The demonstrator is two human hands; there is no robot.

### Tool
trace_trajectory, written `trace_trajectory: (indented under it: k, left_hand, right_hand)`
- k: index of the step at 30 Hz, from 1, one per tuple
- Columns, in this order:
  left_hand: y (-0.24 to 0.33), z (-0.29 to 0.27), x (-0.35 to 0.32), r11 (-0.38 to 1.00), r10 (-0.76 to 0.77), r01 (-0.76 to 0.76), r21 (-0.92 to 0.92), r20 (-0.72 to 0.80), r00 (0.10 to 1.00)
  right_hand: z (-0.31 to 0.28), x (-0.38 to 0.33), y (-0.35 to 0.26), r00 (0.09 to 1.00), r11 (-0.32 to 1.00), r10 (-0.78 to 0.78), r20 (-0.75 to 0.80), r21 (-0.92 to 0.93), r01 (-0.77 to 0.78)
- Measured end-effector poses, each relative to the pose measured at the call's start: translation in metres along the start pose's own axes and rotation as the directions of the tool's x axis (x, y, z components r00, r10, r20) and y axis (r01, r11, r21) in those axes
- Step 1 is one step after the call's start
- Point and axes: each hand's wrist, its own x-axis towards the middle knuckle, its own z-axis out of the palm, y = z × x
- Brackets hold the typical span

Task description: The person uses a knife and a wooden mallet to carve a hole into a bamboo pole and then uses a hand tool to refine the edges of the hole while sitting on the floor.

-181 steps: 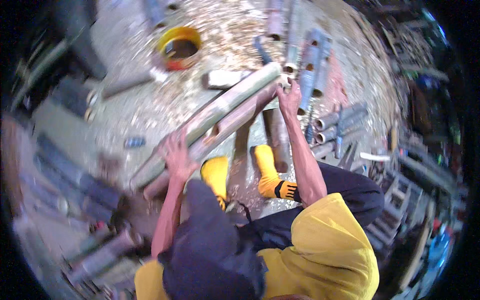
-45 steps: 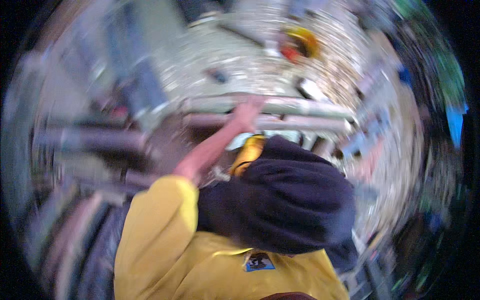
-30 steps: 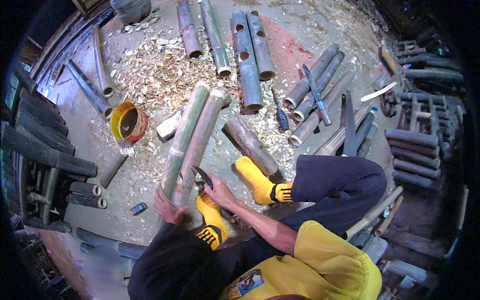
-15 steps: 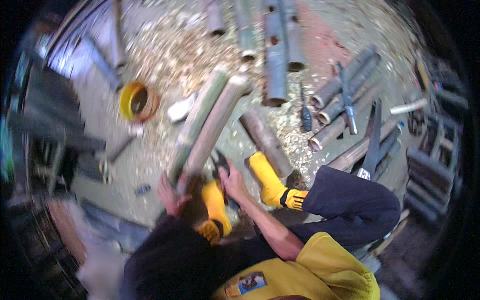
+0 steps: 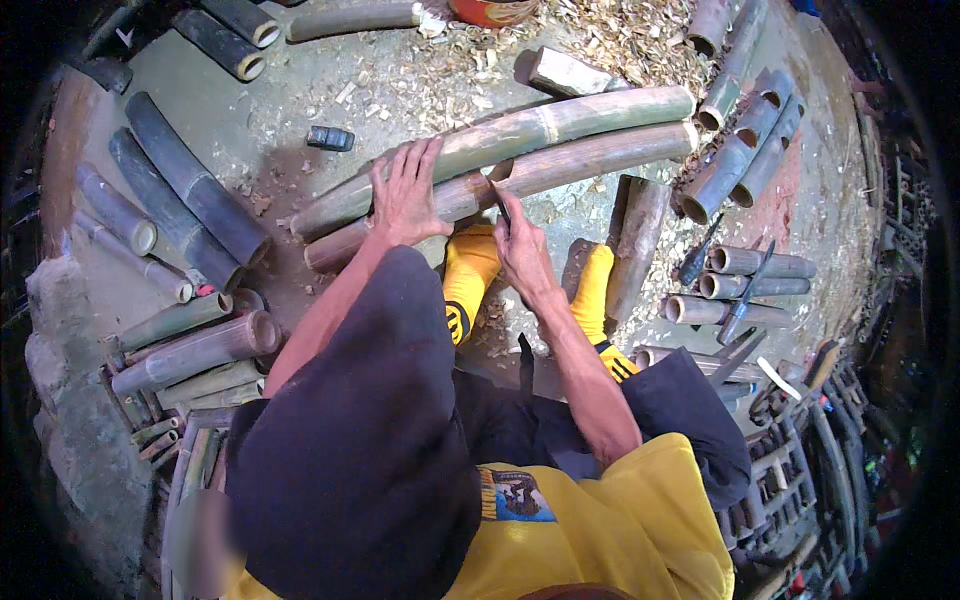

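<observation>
On the concrete floor (image 5: 300, 110) in front of the seated person lie two long bamboo poles side by side, touching along their length: a green bamboo pole (image 5: 560, 120) farther away and a brown bamboo pole (image 5: 590, 158) nearer the feet. The left hand (image 5: 408, 192) rests flat across both poles, fingers spread apart. The right hand (image 5: 520, 245) is curled, fingers together around a thin dark blade (image 5: 500, 203) whose tip meets a notch in the brown pole. Two yellow boots (image 5: 470, 270) sit just below the poles, one on each side of the right hand.

One short thick bamboo piece (image 5: 635, 240) lies tilted just right of the boots. Beside the far ends of the poles lean about four grey cut tubes (image 5: 740, 150), open ends showing. Farther right lie three or more short tubes (image 5: 745, 262) with a long dark knife (image 5: 745, 305) laid across them. At the left lie two large dark half-round bamboo sections (image 5: 180, 185), with a bundle of about five thinner stalks (image 5: 190, 345) below. A small dark block (image 5: 330, 138) lies alone near the green pole.

An orange bucket (image 5: 490, 10) shows only its rim at the top edge; what it holds cannot be seen. Wood shavings (image 5: 620, 35) are strewn around it.
</observation>
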Motion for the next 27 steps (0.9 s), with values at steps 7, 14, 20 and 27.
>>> trace_trajectory:
  k: [7, 14, 20, 27]
  left_hand:
    - [0.000, 0.003, 0.002, 0.999, -0.038, 0.036, 0.032, 0.047, 0.998]
    - [-0.006, 0.002, 0.001, 0.998, -0.048, 0.046, 0.036, 0.057, 0.997]
    - [-0.007, 0.002, 0.001, 0.999, -0.042, 0.041, 0.022, 0.052, 0.998]
    - [-0.003, 0.003, 0.004, 0.998, -0.052, 0.050, 0.032, 0.078, 0.996]
  right_hand:
    - [-0.009, 0.018, 0.000, 0.985, 0.981, 0.098, 0.139, -0.181, -0.071]
    - [-0.007, 0.024, -0.004, 0.985, 0.981, 0.083, 0.153, -0.184, -0.054]
    - [-0.006, 0.024, -0.003, 0.983, 0.978, 0.096, 0.159, -0.199, -0.063]
    - [-0.012, 0.027, -0.005, 0.976, 0.977, 0.099, 0.194, -0.206, -0.058]
